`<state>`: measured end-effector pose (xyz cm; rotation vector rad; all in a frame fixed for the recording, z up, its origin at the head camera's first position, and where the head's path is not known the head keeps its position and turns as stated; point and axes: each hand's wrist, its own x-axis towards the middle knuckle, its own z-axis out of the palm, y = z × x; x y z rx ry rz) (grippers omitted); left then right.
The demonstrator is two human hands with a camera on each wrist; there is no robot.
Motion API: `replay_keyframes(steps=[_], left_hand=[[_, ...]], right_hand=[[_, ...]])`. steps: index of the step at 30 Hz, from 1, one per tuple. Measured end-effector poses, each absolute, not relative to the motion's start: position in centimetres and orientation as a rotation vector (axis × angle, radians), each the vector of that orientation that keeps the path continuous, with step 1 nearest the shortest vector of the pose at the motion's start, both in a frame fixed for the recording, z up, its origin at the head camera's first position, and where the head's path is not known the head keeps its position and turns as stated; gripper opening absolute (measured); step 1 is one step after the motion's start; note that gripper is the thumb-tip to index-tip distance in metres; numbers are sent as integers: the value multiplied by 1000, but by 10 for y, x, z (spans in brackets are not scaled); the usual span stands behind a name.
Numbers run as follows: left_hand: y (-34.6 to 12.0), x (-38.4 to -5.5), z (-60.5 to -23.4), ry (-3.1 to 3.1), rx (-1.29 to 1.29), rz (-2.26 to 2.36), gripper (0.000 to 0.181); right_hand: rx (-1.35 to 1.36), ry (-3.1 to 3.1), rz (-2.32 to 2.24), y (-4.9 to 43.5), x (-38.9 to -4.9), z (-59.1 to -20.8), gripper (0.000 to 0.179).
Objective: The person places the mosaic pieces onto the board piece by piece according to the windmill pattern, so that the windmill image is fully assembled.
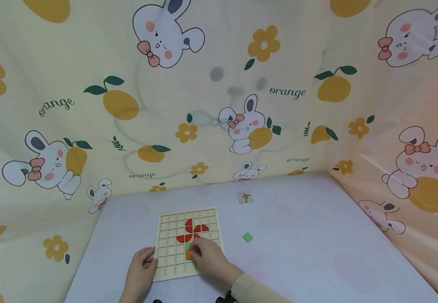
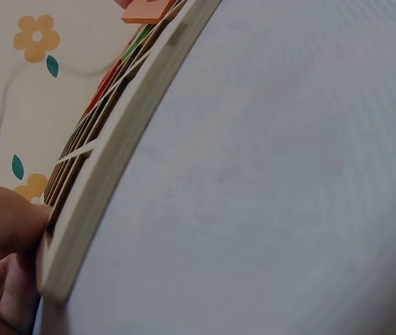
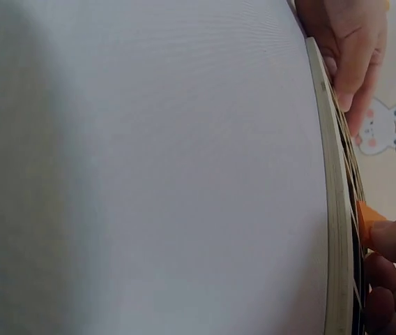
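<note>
A pale wooden grid board (image 1: 167,265) lies on the table. My left hand (image 1: 140,267) holds its left edge, with fingertips at the rim in the left wrist view. Thumb and fingers of my right hand (image 1: 212,261) pinch an orange square tile (image 1: 189,255) over the lower middle of the grid. In the right wrist view the orange tile (image 3: 369,222) is tilted close to the board's surface. Red quarter-round pieces (image 1: 182,238) form a pinwheel on the grid, partly hidden by my right hand. Just below the pinwheel sits a green tile (image 1: 187,246).
To the right of the board, a loose green square tile (image 1: 247,237) lies on the white table (image 1: 298,252). Farther back is a small card (image 1: 245,197) printed with a grid and a red pinwheel. Patterned cloth (image 1: 211,139) hangs behind and at the sides.
</note>
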<state>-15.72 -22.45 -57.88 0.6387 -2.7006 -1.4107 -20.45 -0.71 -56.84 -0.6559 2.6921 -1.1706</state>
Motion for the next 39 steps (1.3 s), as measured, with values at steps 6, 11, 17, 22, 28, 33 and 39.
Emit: replay_keyframes(steps=[6, 11, 17, 22, 28, 33, 39], left_hand=[[-225, -156, -578, -2707, 606, -1409, 46], [-226, -156, -579, -2702, 587, -1411, 45], [-227, -157, -582, -2704, 614, -1402, 46], [-227, -158, -584, -2710, 616, -1402, 46], [-226, -158, -584, -2705, 624, -1410, 45], [-225, -158, -583, -2704, 635, -1419, 46], [-225, -158, -583, -2701, 626, -1417, 46]], right_hand=[[-726, 2710, -1146, -5, -203, -568, 7], [-745, 2697, -1132, -4, -202, -566, 7], [-740, 2702, -1110, -4, -201, -566, 7], [-759, 2726, -1099, -4, -201, -568, 7], [-747, 2725, -1077, -4, -201, -567, 7], [-749, 2702, -1060, -2, -200, -566, 8], [-722, 2649, -1141, 10, -200, -560, 11]])
